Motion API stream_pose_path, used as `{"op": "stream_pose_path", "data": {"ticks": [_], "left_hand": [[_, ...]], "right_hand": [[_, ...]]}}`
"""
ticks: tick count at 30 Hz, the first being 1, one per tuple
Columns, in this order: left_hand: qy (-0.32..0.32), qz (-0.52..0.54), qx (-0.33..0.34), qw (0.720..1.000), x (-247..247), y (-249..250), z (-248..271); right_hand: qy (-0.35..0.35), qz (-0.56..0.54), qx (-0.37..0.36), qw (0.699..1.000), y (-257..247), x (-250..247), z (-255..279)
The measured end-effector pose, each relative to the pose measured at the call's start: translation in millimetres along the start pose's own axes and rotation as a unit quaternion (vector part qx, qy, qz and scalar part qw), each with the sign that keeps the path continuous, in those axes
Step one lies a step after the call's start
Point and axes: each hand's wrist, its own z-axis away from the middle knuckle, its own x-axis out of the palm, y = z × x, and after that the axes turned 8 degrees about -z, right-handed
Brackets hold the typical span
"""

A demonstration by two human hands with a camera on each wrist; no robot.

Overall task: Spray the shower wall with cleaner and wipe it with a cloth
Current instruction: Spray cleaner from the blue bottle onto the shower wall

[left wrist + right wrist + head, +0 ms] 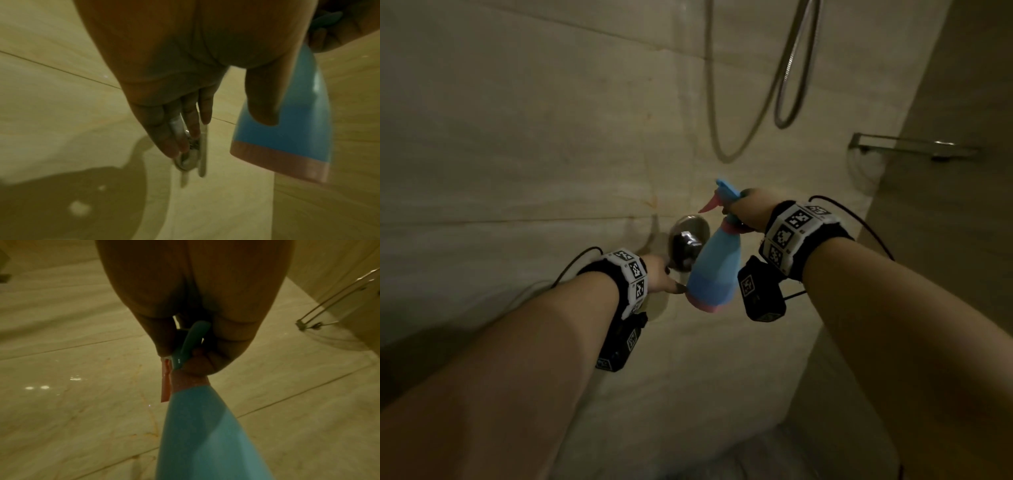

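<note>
Head view shows the right hand (748,209) curled round the neck of a light blue plastic spray bottle with a pink trigger and pink base band (717,263), its nozzle turned toward the beige marble-look shower wall (517,137). The bottle hangs tilted, base toward the person, just in front of the round chrome shower valve handle (688,245).

The risk, as I judge it: the left hand (662,279) sits at that handle, fingers extended and relaxed, thumb beside the bottle's base. A nudge could turn the water on, or knock the bottle and send the spray off target. No finger is plainly on the trigger, so the grip may need shifting.

Both forearms reach forward, the right wrist higher. A metal shower hose (756,102) loops above. No cloth is in view.
</note>
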Motion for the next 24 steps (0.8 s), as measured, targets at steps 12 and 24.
{"op": "stream_pose_path", "data": {"ticks": [12,24], "left_hand": [[-0.053,-0.012,0.015,0.998,105.0,141.2,-58.4],[-0.143,-0.099,0.037,0.984,286.9,146.7,-102.1]], "right_hand": [[-0.023,0.026,0.046,0.998,159.0,-77.2,-7.8],[-0.015,0.049,0.117,0.992,341.9,-0.8,8.2]]}}
